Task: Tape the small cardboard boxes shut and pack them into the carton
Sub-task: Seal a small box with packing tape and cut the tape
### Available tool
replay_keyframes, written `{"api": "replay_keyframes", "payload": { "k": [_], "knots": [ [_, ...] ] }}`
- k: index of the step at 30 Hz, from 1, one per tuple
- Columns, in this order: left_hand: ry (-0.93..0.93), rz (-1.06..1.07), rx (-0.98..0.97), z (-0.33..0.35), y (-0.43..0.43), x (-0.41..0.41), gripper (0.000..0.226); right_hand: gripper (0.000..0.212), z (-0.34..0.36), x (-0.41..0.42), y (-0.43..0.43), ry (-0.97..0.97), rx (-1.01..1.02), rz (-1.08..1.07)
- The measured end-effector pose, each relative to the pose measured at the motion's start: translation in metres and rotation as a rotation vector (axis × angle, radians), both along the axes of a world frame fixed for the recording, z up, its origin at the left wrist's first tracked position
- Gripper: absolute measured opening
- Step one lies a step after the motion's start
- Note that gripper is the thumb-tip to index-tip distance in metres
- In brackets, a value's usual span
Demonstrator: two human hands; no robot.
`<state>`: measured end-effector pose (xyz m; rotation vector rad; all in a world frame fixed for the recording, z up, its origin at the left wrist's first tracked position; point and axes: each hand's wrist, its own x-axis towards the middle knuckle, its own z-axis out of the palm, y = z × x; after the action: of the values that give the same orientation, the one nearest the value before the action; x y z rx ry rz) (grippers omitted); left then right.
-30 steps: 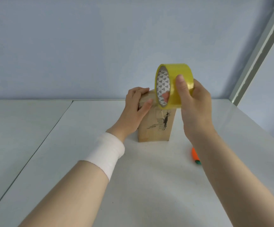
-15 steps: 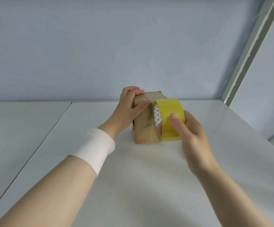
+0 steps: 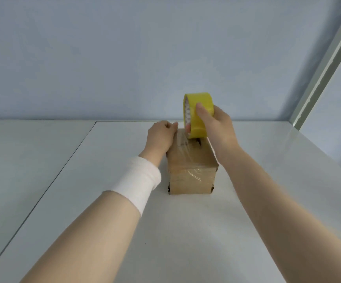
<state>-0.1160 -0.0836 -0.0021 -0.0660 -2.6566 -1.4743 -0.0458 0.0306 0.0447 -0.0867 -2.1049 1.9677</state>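
A small cardboard box [image 3: 192,170] sits on the white worktop [image 3: 186,231], clear tape across its top and front. The left hand [image 3: 161,135], fingers curled, grips its far left edge. The right hand [image 3: 216,123] holds a yellow tape roll [image 3: 199,115] upright over the box's far end.

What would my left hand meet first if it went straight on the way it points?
Probably the yellow tape roll in the right hand, just beyond the left hand; depth unclear.

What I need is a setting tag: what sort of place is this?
Probably a plain indoor packing bench: a white table against a pale blue wall, a small cardboard box and a yellow tape roll.
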Motion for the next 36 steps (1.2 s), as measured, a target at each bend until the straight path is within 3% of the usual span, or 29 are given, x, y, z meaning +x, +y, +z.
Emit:
{"api": "replay_keyframes", "payload": {
  "k": [3,9,15,20,23,28,36],
  "knots": [
    [-0.087,-0.042,0.019,-0.006,0.002,-0.008,0.038,0.036,-0.014,-0.011,0.001,-0.033,0.125,-0.079],
    [-0.132,-0.01,-0.008,-0.001,0.005,-0.012,0.041,0.036,-0.009,-0.005,-0.004,-0.038,0.126,-0.117],
    [-0.112,0.045,0.124,-0.006,0.005,-0.011,0.034,0.038,0.001,0.047,0.001,-0.007,0.051,-0.152],
    [-0.149,0.075,0.176,-0.007,0.007,-0.01,0.033,0.023,-0.01,0.088,0.012,0.068,-0.067,-0.028],
    [-0.144,0.087,0.201,-0.007,0.007,-0.009,0.034,0.027,-0.022,0.092,0.008,0.087,-0.002,0.034],
    [-0.193,0.14,0.238,-0.003,0.009,-0.006,0.038,0.026,-0.02,0.094,-0.001,0.115,-0.099,-0.066],
    [-0.163,0.165,0.254,-0.006,0.009,-0.007,0.044,0.03,-0.053,0.148,0.0,-0.089,-0.048,-0.135]
  ]
}}
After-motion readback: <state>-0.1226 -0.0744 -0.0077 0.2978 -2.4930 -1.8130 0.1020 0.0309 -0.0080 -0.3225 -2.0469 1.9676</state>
